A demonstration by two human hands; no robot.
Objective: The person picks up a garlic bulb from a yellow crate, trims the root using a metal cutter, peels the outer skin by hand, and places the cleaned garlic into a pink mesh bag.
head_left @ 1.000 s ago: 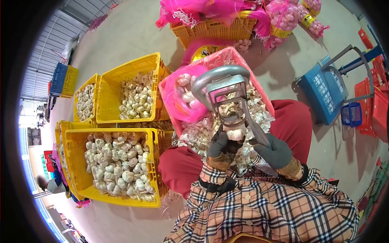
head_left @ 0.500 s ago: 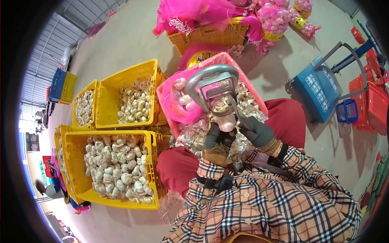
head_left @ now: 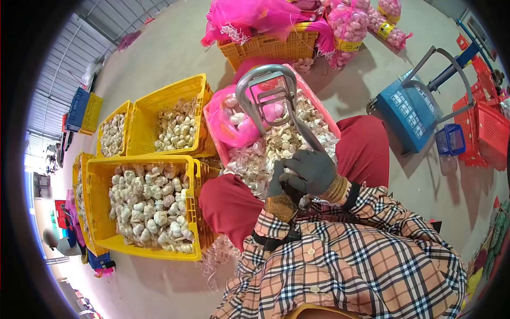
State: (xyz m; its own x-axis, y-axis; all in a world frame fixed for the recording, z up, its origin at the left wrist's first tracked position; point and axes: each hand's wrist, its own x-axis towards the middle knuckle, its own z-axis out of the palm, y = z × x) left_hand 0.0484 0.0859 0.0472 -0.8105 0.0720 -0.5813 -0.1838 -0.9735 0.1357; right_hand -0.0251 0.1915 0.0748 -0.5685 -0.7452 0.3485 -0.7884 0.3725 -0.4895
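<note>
Both gloved hands meet above the front of a pink crate (head_left: 325, 114) full of garlic skins (head_left: 281, 141). My left hand (head_left: 280, 186) is closed around a garlic bulb (head_left: 290, 170), mostly hidden between the hands. Over the bulb, my right hand (head_left: 313, 171) has its fingers bent, with a handle of the metal cutting tool (head_left: 308, 133) running into its grip. The tool's curved grey frame (head_left: 249, 87) rises beyond the hands. Inside the crate at the left, a pink mesh bag (head_left: 241, 137) holds several white bulbs (head_left: 236, 118).
Yellow crates (head_left: 142, 160) of garlic stand at the left. Behind is an orange crate (head_left: 265, 48) under pink mesh (head_left: 260, 18), beside filled garlic bags (head_left: 348, 26). A blue platform scale (head_left: 406, 111), a blue basket (head_left: 450, 139) and red crates (head_left: 491, 127) are at the right.
My right hand has moved left and closed in over the bulb, which now barely shows. The cutting tool has shifted left and up in view, away from the bulb.
</note>
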